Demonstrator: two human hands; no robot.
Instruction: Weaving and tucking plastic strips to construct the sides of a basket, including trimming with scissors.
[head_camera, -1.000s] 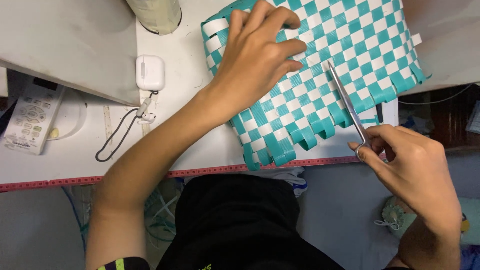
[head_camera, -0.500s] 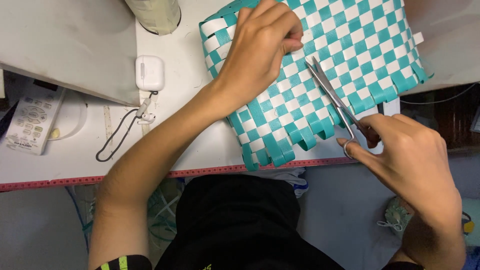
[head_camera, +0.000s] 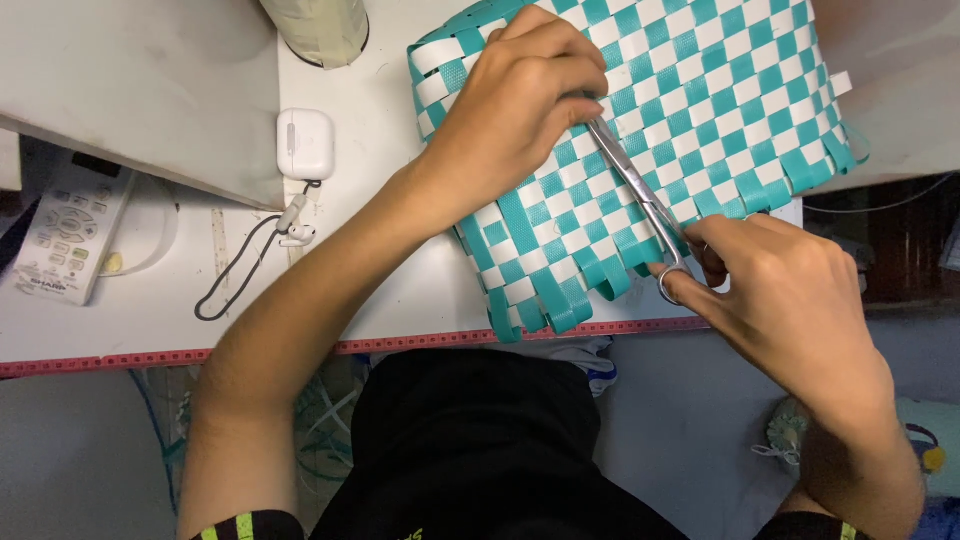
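Head view: left hand (head_camera: 510, 110) pressed flat, gripping nothing, steadying teal-and-white woven plastic-strip basket (head_camera: 690, 130); right hand (head_camera: 790, 300) clasps slim metal scissors (head_camera: 635, 195); best slide tip shallow under strip.

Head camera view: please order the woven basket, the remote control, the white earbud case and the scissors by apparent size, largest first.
1. woven basket
2. remote control, partly hidden
3. scissors, long but thin; unsure against the remote
4. earbud case

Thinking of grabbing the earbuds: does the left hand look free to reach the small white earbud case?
Probably not right now: the left hand presses on the teal-and-white woven basket, though nothing blocks the white earbud case beside it.
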